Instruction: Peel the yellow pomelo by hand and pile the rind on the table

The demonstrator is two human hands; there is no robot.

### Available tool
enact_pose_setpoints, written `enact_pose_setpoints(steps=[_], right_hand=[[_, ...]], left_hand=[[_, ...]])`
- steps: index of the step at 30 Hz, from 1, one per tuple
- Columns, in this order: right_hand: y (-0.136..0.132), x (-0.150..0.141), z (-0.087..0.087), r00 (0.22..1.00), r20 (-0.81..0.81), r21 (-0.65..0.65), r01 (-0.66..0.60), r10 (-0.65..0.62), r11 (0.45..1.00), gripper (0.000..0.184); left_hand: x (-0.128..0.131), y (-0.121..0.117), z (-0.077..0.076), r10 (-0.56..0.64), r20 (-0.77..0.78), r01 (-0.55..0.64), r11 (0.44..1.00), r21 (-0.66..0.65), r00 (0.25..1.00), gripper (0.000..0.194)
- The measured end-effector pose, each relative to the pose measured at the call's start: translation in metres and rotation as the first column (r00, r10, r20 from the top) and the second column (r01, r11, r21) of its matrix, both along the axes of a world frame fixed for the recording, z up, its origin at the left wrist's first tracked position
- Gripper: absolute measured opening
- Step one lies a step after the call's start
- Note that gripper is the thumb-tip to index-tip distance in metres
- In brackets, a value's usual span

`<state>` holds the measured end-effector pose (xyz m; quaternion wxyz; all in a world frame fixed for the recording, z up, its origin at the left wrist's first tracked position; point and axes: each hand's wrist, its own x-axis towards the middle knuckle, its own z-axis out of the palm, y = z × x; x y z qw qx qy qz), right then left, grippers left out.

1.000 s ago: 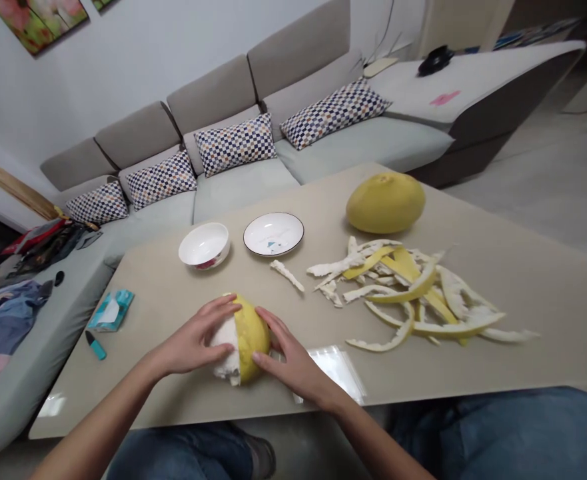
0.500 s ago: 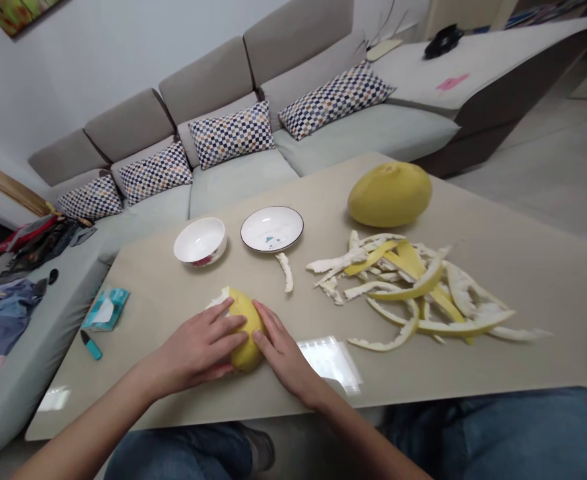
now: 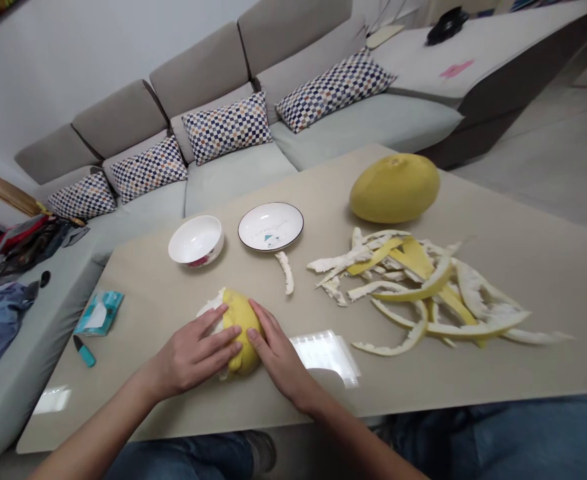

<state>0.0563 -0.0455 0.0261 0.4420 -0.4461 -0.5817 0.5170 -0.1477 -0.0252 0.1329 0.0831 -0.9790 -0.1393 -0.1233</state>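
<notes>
Both my hands are on a partly peeled pomelo (image 3: 240, 337) lying on the beige table (image 3: 123, 400). My left hand (image 3: 193, 353) covers its left side, fingers across the yellow rind. My right hand (image 3: 276, 353) presses its right side. White pith shows at the fruit's upper left, with a loose flap of peel there. The underside is hidden. Further off lie a whole yellow pomelo (image 3: 394, 189) and a heap of peel strips (image 3: 413, 293) to the right of my hands.
A white bowl (image 3: 196, 240), a white plate (image 3: 270, 227) and a strip of white pith (image 3: 286, 272) lie beyond my hands. To the left are a teal tissue pack (image 3: 99, 313) and a teal marker (image 3: 84, 351). A clear plastic sheet (image 3: 326, 357) lies near the table's edge.
The peeled fruit has turned in my hands, with more yellow rind and less white pith facing me than a second ago. The view has also shifted slightly.
</notes>
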Motion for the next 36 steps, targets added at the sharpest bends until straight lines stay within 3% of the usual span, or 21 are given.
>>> enact_pose_setpoints(steps=[4, 9, 16, 20, 26, 36], right_hand=[[0.001, 0.003, 0.005, 0.999, -0.032, -0.033, -0.022, 0.02, 0.999, 0.061], [0.001, 0.003, 0.022, 0.995, -0.022, -0.146, -0.095, 0.093, 0.985, 0.093], [0.003, -0.008, 0.039, 0.999, 0.018, -0.203, -0.025, 0.029, 0.979, 0.094], [0.002, -0.009, 0.04, 1.0, 0.018, -0.19, -0.009, 0.013, 0.982, 0.093], [-0.001, -0.012, 0.038, 0.999, 0.029, -0.174, 0.022, -0.018, 0.985, 0.093], [-0.003, -0.021, 0.033, 0.994, 0.071, -0.083, 0.087, -0.081, 0.993, 0.091]], left_hand=[[0.001, 0.0, -0.004, 0.019, 0.043, -0.021, 0.999, 0.038, 0.999, 0.028], [0.0, 0.002, -0.01, 0.026, 0.066, -0.029, 0.998, 0.049, 0.997, 0.018], [-0.002, 0.003, -0.01, 0.046, 0.107, -0.049, 0.998, 0.026, 0.993, 0.014], [-0.003, 0.006, -0.008, -0.015, 0.174, 0.02, 0.999, -0.026, 0.985, 0.017], [0.0, 0.006, -0.005, 0.015, 0.203, 0.016, 0.989, -0.148, 0.979, 0.024], [0.006, -0.006, -0.036, 0.2, 0.381, -0.148, 0.975, -0.163, 0.903, 0.024]])
